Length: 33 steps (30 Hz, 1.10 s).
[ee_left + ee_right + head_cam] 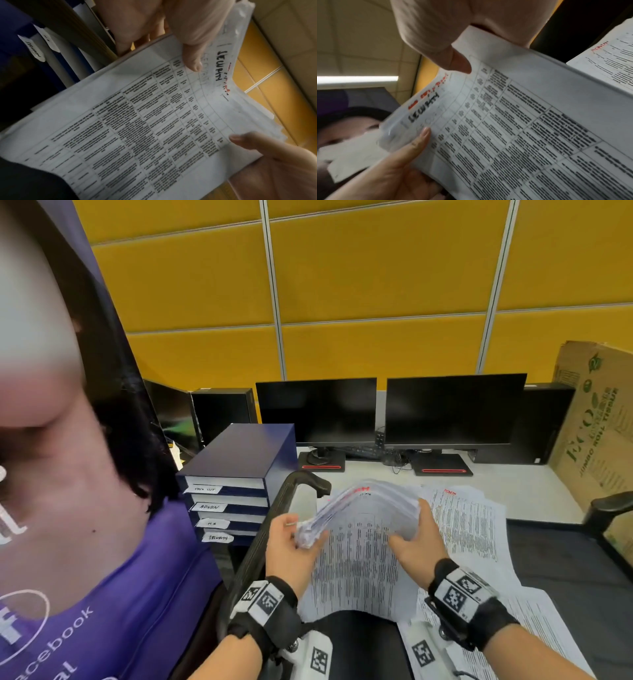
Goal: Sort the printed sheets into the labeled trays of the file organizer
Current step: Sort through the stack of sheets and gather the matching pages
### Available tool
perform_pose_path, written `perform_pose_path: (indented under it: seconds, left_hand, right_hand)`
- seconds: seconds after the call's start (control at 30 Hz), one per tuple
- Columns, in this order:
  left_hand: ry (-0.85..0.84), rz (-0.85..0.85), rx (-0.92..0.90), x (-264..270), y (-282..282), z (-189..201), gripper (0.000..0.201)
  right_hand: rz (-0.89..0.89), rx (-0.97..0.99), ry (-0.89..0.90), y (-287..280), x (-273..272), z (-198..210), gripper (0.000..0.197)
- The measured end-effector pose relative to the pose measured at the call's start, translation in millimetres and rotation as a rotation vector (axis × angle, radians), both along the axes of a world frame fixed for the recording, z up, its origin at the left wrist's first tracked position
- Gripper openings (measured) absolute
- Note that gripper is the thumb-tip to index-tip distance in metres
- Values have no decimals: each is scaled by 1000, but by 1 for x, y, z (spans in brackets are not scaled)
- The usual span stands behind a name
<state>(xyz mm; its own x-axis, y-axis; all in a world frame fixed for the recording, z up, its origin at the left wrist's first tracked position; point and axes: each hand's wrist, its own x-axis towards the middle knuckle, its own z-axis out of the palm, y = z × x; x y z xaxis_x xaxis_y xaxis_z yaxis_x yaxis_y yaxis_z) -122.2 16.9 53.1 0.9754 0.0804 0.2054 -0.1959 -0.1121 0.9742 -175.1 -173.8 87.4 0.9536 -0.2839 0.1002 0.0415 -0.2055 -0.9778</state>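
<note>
A thick stack of printed sheets (363, 508) is held up and bent over between both hands. My left hand (291, 542) grips its left edge, thumb (192, 59) on the facing page. My right hand (414, 539) grips the right edge, thumb (453, 59) on the page and fingers behind. The facing sheet (137, 128) is a printed table with "SECURITY" handwritten in black at its top; red writing shows on sheets behind. The blue file organizer (239, 470) stands to the left, its trays tagged with white labels, among them ADMIN (209, 507), H.R (212, 523) and SECURITY (218, 537).
More printed sheets (476, 522) lie spread under and right of the stack, one headed ADMIN in red. A black chair armrest (308, 481) rises beside the organizer. Two dark monitors (452, 409) stand at the back, a cardboard box (596, 422) at right. A person in purple (120, 577) is close on the left.
</note>
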Motion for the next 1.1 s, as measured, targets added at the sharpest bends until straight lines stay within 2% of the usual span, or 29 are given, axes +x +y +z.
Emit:
perform_pose_path:
  seconds: [0.1,0.23,0.4,0.67,0.77,0.9,1.1]
  left_hand:
    - [-28,48,-75,4,5,8,49]
    - [-103,22,16,7,6,16,61]
    - [-176,-40,153,3,5,22,54]
    - [-121,-36,73,5,7,27,39]
    - [-114,-25,105,6,5,34,30]
    - [-96,-20,150,12,3,39,23]
    - [-69,-66,41,13,4,39,17]
  right_hand:
    - [-34,19,-19,-9,4,0,72]
    - [-70,13,-84,-14,7,-5,64]
    - [-79,-10,-86,-13,11,-8,63]
    - [-109,-37,-68,-13,15,-8,56]
    - [-108,-43,-68,-15,18,-8,54]
    - [-115,-59,-33,-17,19,-8,60]
    - [-108,-49,-27,-20,23,-11,57]
